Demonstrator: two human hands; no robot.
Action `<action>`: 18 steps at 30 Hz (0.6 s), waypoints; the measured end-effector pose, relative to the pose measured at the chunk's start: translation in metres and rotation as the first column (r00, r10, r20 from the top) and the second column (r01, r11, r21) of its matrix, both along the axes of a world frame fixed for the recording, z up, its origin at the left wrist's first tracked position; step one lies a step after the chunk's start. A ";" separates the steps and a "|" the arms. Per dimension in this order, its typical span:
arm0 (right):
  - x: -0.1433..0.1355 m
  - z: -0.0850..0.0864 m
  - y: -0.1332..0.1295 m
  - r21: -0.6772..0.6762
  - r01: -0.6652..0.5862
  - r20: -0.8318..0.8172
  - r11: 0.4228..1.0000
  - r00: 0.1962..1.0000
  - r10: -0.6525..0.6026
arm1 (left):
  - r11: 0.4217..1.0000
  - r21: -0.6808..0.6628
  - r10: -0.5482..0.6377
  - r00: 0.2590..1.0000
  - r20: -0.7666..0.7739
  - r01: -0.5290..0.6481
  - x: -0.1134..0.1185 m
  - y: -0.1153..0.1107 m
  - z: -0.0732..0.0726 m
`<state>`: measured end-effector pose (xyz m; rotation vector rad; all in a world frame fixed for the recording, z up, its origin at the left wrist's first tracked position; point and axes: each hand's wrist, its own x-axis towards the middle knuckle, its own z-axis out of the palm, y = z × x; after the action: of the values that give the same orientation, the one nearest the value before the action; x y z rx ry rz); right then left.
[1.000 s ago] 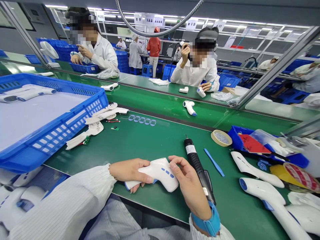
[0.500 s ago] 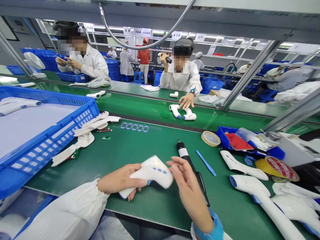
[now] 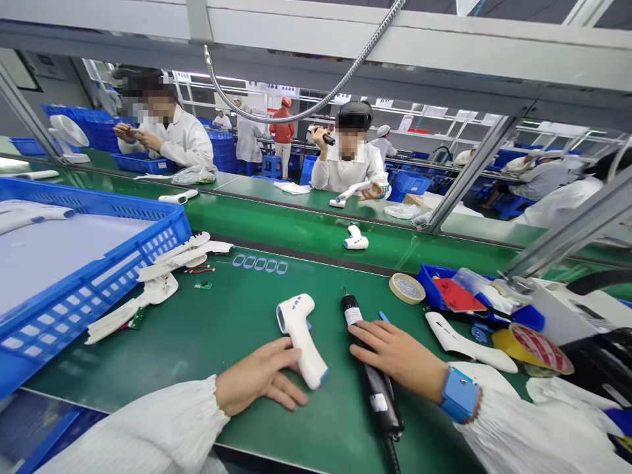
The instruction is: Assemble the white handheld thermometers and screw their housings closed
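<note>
The white handheld device [image 3: 303,339] lies on the green tabletop [image 3: 222,329] in front of me, its handle slanting toward the near edge. Through the head camera I see my left hand [image 3: 264,376] open and loose, fingers spread, fingertips at the handle's edge. My right hand [image 3: 397,355] lies over the black electric screwdriver [image 3: 374,380], fingers extended; I cannot tell whether it grips. To the left I have a slatted blue crate [image 3: 148,238], white shell pieces [image 3: 162,289], a small circuit board [image 3: 203,285] and a row of blue-outlined pieces [image 3: 259,264]. To the right sit a tape ring [image 3: 395,294] holding small bits, a blue bin [image 3: 536,319] and a yellow roll [image 3: 508,342]. Beyond runs a glossy green strip [image 3: 276,227] bearing another white device [image 3: 355,238]. Two co-workers [image 3: 348,161] in white face my side across it, with blue stools [image 3: 271,164] behind and a metal hose [image 3: 266,121] looping overhead.
</note>
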<state>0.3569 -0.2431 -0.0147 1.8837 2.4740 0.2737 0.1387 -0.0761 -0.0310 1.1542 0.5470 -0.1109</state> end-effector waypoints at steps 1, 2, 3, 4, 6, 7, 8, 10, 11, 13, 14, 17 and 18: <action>0.001 0.000 -0.001 0.006 -0.020 -0.044 1.000 0.999 0.020 | 0.993 0.086 -0.078 0.996 -0.044 0.082 -0.004 0.001 0.002; 0.001 -0.001 -0.003 0.046 -0.017 -0.113 0.999 0.993 0.022 | 0.970 0.192 -0.138 0.987 -0.085 0.152 -0.007 0.002 0.005; 0.001 0.000 -0.006 0.110 0.020 -0.205 0.994 0.979 0.003 | 0.926 0.321 -0.173 0.979 -0.110 0.200 -0.010 0.003 0.009; 0.000 0.001 -0.010 0.202 0.091 -0.314 0.975 0.949 -0.024 | 0.855 0.469 -0.191 0.975 -0.112 0.221 -0.012 0.004 0.013; -0.006 0.008 -0.017 0.399 0.324 -0.577 0.858 0.816 -0.040 | 0.637 0.750 -0.224 0.974 -0.040 0.177 -0.011 0.003 0.019; -0.011 0.014 -0.019 0.461 0.448 -0.711 0.766 0.703 0.017 | 0.509 0.851 -0.259 0.966 0.011 0.127 -0.008 0.002 0.021; -0.016 0.022 -0.019 0.490 0.558 -0.814 0.669 0.567 0.123 | 0.387 0.919 -0.309 0.950 0.051 0.076 -0.003 0.000 0.022; -0.028 0.040 -0.015 0.478 0.735 -0.865 0.481 0.297 0.405 | 0.197 0.980 -0.416 0.907 0.072 0.013 0.010 -0.007 0.019; -0.033 0.049 -0.012 0.437 0.792 -0.841 0.427 0.190 0.507 | 0.128 0.992 -0.458 0.887 0.055 0.005 0.017 -0.010 0.016; -0.043 0.062 -0.004 0.351 0.848 -0.805 0.398 0.055 0.591 | 0.037 0.999 -0.509 0.860 0.009 0.011 0.029 -0.018 0.008; -0.047 0.067 0.000 0.308 0.850 -0.813 0.428 0.001 0.583 | 0.017 1.000 -0.522 0.853 -0.005 0.016 0.033 -0.021 0.004; -0.059 0.068 0.012 0.247 0.784 -0.850 0.569 -0.107 0.516 | 0.018 1.000 -0.532 0.847 -0.007 0.019 0.038 -0.026 -0.005; -0.062 0.065 0.016 0.250 0.761 -0.853 0.598 -0.119 0.508 | 0.028 0.999 -0.530 0.848 0.001 0.017 0.038 -0.027 -0.007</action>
<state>0.2951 -0.2274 0.0506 4.2985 2.6738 -0.5549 0.1769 -0.1028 -0.0379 2.6598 -0.1359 0.2189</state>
